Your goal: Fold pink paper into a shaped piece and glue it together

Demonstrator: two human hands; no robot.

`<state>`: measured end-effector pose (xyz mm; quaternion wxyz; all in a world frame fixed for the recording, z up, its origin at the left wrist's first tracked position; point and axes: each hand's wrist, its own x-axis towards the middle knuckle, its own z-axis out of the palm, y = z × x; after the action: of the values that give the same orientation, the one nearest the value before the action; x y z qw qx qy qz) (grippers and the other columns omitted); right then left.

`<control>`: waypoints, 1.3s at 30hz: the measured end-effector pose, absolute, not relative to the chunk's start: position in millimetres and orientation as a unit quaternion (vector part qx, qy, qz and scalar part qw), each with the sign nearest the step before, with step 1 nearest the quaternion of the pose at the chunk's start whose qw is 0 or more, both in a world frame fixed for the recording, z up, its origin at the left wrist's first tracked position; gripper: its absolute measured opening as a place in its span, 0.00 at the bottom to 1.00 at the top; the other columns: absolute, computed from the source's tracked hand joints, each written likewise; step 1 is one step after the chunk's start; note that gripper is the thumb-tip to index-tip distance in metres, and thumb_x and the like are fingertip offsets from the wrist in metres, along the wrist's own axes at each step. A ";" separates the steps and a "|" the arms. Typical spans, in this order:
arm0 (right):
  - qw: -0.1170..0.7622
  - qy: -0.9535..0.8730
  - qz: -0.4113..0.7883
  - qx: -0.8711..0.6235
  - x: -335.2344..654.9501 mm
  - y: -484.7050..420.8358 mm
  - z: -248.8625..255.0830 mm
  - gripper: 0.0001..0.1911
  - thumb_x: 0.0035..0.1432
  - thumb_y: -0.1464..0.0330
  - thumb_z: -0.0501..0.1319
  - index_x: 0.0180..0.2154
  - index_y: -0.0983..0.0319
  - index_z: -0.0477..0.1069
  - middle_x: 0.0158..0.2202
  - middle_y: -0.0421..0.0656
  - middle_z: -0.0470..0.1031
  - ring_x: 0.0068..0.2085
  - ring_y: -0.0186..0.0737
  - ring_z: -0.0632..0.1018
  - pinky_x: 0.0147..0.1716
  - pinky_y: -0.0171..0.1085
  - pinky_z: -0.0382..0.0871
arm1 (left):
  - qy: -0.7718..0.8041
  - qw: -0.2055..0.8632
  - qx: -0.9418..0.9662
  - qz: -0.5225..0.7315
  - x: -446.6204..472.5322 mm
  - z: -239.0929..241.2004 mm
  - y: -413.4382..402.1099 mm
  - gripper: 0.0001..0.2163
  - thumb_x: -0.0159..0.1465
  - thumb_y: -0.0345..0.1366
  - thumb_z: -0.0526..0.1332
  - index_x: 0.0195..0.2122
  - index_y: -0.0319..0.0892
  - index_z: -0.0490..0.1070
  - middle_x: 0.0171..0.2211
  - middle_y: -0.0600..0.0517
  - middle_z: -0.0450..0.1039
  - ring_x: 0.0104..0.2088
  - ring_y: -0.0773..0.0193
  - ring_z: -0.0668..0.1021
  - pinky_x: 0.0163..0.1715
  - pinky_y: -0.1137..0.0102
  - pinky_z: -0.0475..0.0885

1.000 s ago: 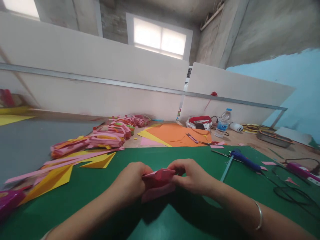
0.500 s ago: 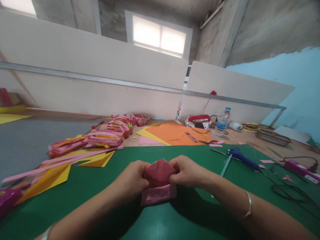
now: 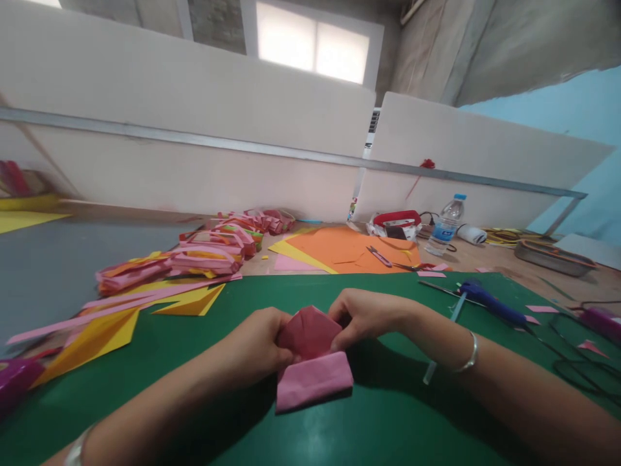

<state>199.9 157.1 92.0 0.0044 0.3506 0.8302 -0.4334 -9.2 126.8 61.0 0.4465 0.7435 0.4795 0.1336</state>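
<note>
A folded pink paper piece [image 3: 313,362] rests on the green cutting mat [image 3: 204,362] in the middle foreground. Its upper part stands up as a rounded flap and its lower part lies flat toward me. My left hand [image 3: 259,346] pinches its left side with closed fingers. My right hand [image 3: 363,317] grips the top right of the flap, fingers curled. A silver bangle sits on my right wrist.
Pink and yellow paper strips [image 3: 184,262] are piled at left, with yellow offcuts [image 3: 97,336] beside them. Orange sheets [image 3: 339,249] and small scissors [image 3: 381,257] lie behind. A blue glue gun [image 3: 490,304], cables, water bottle [image 3: 446,226] and metal tray [image 3: 553,255] are at right.
The paper went from held flat between both hands to a raised flap with its lower part laid on the mat. The view tilted down and the hands shifted slightly.
</note>
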 end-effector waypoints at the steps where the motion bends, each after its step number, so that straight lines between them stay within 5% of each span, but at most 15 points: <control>1: -0.007 0.830 -0.438 0.345 203.0 158.6 89.0 0.09 0.47 0.65 0.63 0.26 0.65 0.70 0.20 0.32 0.56 0.22 0.26 0.56 0.18 0.29 0.47 | 0.485 0.445 0.740 0.134 -9.8 59.2 127.5 0.04 0.46 0.34 0.57 0.21 0.39 0.67 0.19 0.59 0.59 0.21 0.70 0.62 0.19 0.75 0.53; 9: -0.118 0.868 -0.311 0.368 207.3 147.0 70.7 0.07 0.49 0.71 0.63 0.22 0.66 0.69 0.22 0.34 0.59 0.26 0.28 0.62 0.25 0.29 0.53 | 0.477 0.438 0.748 0.145 -13.5 58.3 127.5 0.04 0.49 0.31 0.52 0.20 0.41 0.64 0.19 0.59 0.56 0.22 0.70 0.60 0.21 0.74 0.53; 12: -0.120 0.865 -0.291 0.390 204.9 145.6 69.1 0.05 0.48 0.73 0.63 0.23 0.67 0.70 0.22 0.34 0.61 0.26 0.28 0.63 0.25 0.29 0.54 | 0.474 0.448 0.745 0.139 -12.6 64.1 127.2 0.07 0.53 0.35 0.53 0.23 0.40 0.67 0.19 0.58 0.59 0.21 0.69 0.61 0.21 0.74 0.55; 20: -0.092 0.835 -0.355 0.410 205.0 143.1 73.1 0.09 0.54 0.67 0.58 0.27 0.66 0.71 0.20 0.33 0.57 0.23 0.27 0.58 0.20 0.28 0.51 | 0.521 0.392 0.745 0.141 -11.0 62.6 125.1 0.03 0.45 0.32 0.57 0.20 0.40 0.69 0.19 0.58 0.65 0.22 0.67 0.66 0.21 0.75 0.57; 23: -0.112 0.865 -0.288 0.395 202.7 138.3 70.8 0.03 0.49 0.73 0.62 0.25 0.66 0.70 0.22 0.35 0.62 0.26 0.29 0.63 0.24 0.28 0.54 | 0.524 0.378 0.750 0.140 -9.5 60.6 123.6 0.06 0.44 0.30 0.55 0.21 0.40 0.71 0.19 0.58 0.67 0.23 0.67 0.68 0.21 0.75 0.57; 28: -0.120 0.907 -0.170 0.366 199.4 131.3 65.0 0.10 0.52 0.75 0.60 0.20 0.66 0.67 0.25 0.37 0.62 0.26 0.28 0.65 0.25 0.28 0.55 | 0.548 0.330 0.756 0.143 -7.1 60.5 123.2 0.07 0.45 0.32 0.55 0.20 0.40 0.73 0.20 0.56 0.69 0.25 0.64 0.71 0.22 0.74 0.59; 39: -0.177 0.942 -0.135 0.251 211.1 135.8 52.3 0.09 0.57 0.75 0.56 0.26 0.66 0.71 0.29 0.42 0.68 0.31 0.32 0.69 0.30 0.29 0.62 | 0.508 0.234 0.819 0.129 -7.9 58.5 118.9 0.08 0.49 0.30 0.54 0.21 0.41 0.72 0.25 0.53 0.72 0.28 0.64 0.73 0.26 0.73 0.62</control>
<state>211.1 135.8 52.3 -0.1771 0.2506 0.9421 -0.1355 -7.9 118.9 58.5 0.2339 0.8188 0.5081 0.1289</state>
